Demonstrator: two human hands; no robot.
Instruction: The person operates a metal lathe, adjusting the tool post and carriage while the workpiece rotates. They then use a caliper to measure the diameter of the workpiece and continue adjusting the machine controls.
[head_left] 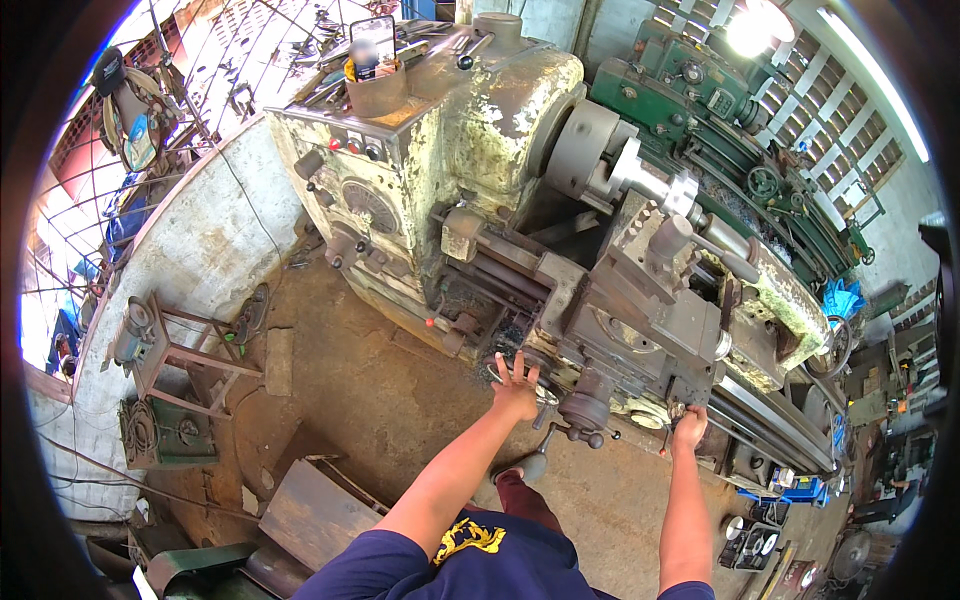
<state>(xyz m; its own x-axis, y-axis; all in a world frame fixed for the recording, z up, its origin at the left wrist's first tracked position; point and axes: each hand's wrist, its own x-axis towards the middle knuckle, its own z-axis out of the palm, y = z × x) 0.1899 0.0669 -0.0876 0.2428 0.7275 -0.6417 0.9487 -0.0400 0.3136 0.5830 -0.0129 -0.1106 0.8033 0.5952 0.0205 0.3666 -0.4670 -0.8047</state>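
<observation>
A large worn lathe (430, 190) with chipped cream paint fills the middle. In its grey chuck (583, 150) sits a shiny round metal workpiece (650, 182), close to the tool post (668, 240). My left hand (515, 391) lies with fingers spread on the carriage handwheel (543, 396), whose rim shows only partly. To its right is the cross-slide's dark crank handle (590, 405). My right hand (690, 427) is closed at the right end of the carriage, by a pale dial (648, 413); what its fingers grip is hidden.
Behind stands a green lathe (680, 100). Tools and a phone-like screen (373, 45) are on the headstock top. A small metal stand (195, 350) is at the left wall, with a dark metal box (300, 510) nearer me. Blue trays (800, 492) lie at lower right.
</observation>
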